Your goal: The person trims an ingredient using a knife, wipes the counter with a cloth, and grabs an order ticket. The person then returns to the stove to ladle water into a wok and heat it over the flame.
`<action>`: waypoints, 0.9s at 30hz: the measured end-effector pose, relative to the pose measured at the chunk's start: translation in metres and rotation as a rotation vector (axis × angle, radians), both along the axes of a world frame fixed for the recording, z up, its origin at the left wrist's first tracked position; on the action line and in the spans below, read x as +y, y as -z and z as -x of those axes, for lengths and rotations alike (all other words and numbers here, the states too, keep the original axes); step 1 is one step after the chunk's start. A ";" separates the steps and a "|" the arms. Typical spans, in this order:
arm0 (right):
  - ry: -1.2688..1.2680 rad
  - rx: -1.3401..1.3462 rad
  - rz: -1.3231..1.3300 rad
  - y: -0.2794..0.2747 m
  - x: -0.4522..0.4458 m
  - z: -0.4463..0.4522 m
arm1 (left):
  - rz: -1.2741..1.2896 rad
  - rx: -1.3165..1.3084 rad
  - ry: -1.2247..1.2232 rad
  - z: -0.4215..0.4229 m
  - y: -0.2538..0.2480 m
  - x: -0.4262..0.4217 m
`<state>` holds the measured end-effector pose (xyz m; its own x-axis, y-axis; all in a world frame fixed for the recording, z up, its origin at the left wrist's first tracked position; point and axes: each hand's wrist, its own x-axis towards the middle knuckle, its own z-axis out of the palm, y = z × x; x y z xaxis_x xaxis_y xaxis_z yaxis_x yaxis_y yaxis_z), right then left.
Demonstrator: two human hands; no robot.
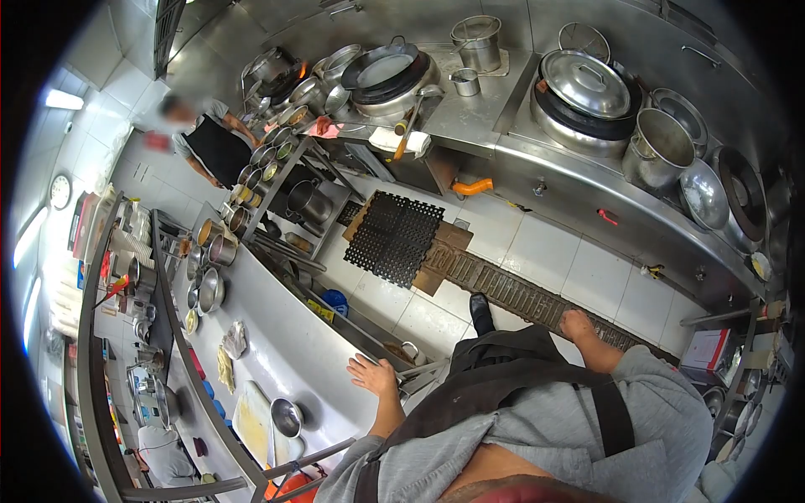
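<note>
My left hand [373,375] is open, its fingers spread at the edge of the steel worktable [323,373]. Whether it rests on the metal or hovers just over it, I cannot tell. Nearest to it on the table is a small steel bowl [287,417], beside a cutting board [251,419] with a knife [271,440] on it. On the other side of my body, my right hand [577,323] hangs low over the floor drain grate [503,285]. Its fingers are curled in, and nothing shows in them.
A co-worker [210,138] in a black apron stands at the far left end. Along the right runs a stove counter [503,105] with a wok [381,67], a lidded pot [585,84] and a tall pot [658,149]. A black rubber mat [392,237] covers part of the tiled floor.
</note>
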<state>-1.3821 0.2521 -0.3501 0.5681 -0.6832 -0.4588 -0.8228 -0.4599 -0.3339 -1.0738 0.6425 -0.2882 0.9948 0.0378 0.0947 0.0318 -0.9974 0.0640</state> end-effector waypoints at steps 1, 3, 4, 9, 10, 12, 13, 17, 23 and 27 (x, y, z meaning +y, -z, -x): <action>0.000 0.000 0.000 0.001 0.000 0.000 | 0.001 -0.006 0.003 0.000 0.000 0.000; 0.005 -0.001 0.000 0.001 -0.001 0.000 | 0.003 -0.001 0.001 0.001 -0.003 -0.001; 0.005 -0.001 0.000 0.004 -0.001 0.000 | 0.005 0.004 0.000 0.001 -0.004 -0.002; 0.000 -0.005 -0.007 -0.012 -0.001 -0.001 | 0.005 -0.004 0.004 0.001 -0.001 -0.001; -0.001 -0.005 -0.007 -0.012 -0.001 -0.001 | 0.006 -0.007 0.006 0.001 -0.001 -0.001; 0.018 -0.018 -0.016 -0.012 -0.001 0.000 | 0.005 -0.007 0.007 0.001 -0.001 -0.001; 0.018 -0.018 -0.017 -0.012 -0.001 0.000 | 0.003 -0.007 0.009 0.001 -0.001 -0.001; 0.005 -0.024 0.014 0.002 -0.003 0.003 | 0.007 -0.013 0.011 0.000 0.000 0.000; 0.008 -0.021 0.023 0.003 -0.002 0.005 | 0.004 -0.009 0.002 0.000 0.001 -0.001; 0.001 -0.008 0.011 -0.004 0.001 0.008 | -0.003 -0.011 0.004 0.000 0.000 -0.001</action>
<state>-1.3902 0.2528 -0.3463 0.5712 -0.6884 -0.4469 -0.8205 -0.4630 -0.3354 -1.0736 0.6416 -0.2885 0.9938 0.0339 0.1057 0.0275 -0.9977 0.0614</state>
